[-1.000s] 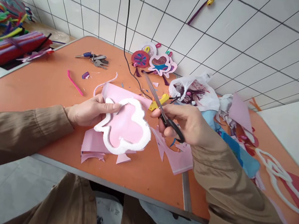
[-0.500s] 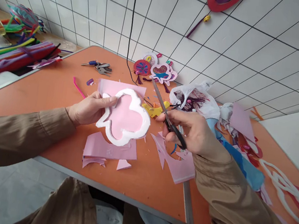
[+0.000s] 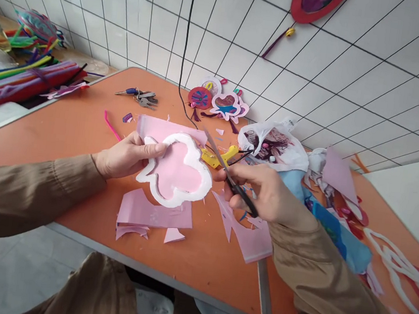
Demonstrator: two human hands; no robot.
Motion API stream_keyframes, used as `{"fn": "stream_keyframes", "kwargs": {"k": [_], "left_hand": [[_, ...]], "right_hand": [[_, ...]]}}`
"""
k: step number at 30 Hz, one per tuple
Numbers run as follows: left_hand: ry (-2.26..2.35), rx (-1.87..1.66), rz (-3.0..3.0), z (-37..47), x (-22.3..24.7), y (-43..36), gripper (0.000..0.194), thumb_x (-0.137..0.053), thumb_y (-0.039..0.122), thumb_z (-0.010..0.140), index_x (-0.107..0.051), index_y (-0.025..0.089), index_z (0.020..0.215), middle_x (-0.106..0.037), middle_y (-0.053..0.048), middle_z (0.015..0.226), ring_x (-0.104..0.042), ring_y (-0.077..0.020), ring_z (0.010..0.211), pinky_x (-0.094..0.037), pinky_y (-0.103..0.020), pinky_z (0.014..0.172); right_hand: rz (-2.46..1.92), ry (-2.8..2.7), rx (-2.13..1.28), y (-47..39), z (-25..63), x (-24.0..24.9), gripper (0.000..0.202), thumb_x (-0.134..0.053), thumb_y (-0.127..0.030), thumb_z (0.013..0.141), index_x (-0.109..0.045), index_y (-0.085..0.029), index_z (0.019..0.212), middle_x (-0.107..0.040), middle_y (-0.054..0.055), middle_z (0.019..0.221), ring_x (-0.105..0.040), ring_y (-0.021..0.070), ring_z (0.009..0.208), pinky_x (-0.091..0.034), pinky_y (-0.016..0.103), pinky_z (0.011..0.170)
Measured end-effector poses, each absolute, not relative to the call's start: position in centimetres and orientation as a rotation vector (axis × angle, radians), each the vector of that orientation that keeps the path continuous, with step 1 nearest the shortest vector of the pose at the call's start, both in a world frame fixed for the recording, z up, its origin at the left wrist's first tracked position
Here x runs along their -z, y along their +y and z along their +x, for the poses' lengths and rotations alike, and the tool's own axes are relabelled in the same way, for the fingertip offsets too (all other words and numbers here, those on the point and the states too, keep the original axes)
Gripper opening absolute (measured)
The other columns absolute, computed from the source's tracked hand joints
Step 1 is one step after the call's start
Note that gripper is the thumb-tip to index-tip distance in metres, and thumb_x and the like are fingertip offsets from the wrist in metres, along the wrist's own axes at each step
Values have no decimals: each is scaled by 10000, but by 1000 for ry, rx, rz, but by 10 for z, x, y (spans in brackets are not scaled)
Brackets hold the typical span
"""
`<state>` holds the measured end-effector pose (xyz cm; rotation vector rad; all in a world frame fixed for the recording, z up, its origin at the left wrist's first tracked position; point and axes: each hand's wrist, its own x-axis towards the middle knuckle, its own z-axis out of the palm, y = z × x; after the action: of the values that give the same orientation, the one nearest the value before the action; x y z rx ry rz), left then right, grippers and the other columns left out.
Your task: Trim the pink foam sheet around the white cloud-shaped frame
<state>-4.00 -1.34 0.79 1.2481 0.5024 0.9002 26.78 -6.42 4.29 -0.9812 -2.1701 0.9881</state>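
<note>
Pinching left hand (image 3: 129, 153): my thumb presses the white-rimmed pink cutout (image 3: 179, 171) at its left edge, likely leaving the opposite rim exposed.
Right hand (image 3: 261, 190): I grip black-handled scissors (image 3: 230, 181), probably angled to spare that rim.
Cutout: between my hands.

left hand (image 3: 128, 153): pinching | right hand (image 3: 261, 190): curled | forearms (image 3: 33, 189): angled inward

keys (image 3: 146, 100) lie left of a black cable (image 3: 186, 47) before a tiled wall (image 3: 246, 14)
</note>
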Motion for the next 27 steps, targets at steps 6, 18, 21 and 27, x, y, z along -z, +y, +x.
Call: {"fn": "stream_keyframes", "kwargs": {"k": [6,18,21,27], "left_hand": [[492,-944,1125,-36,0,-16,553,-1014,558,707,-714,137,510,-623,-46,465,-553,-116,409,-445,-213,413],[514,-1001,971,-33,3,-18,506,-1049,510,666,-745,109,614,-653,-27,518,-578,-104,418,-488,-190,417],[527,-997,1024,-34,1,-18,530,-1027,536,690,-715,117,597,-627,-30,500,-564,-112,418,-466,-205,411],[549,-1003,1135,-33,-3,-19,623,-992,604,713,-638,138,500,-566,-27,441,-514,-107,399,-432,-220,405]], "right_hand": [[-933,-2168,-907,-59,260,-30,207,-783,-368,906,-742,-205,1026,-711,10,744,-661,165,627,-592,321,659],[-926,-2178,-689,-54,252,-7,235,-751,-303,908,-727,-186,1111,-727,6,797,-636,149,678,-552,283,680],[-912,-2189,-722,-53,253,-6,259,-751,-359,919,-725,-180,1105,-714,8,768,-626,155,657,-540,294,671],[-929,-2193,-734,-51,254,-5,340,-771,-448,927,-734,-167,1115,-705,14,765,-619,155,667,-526,286,674]]}}
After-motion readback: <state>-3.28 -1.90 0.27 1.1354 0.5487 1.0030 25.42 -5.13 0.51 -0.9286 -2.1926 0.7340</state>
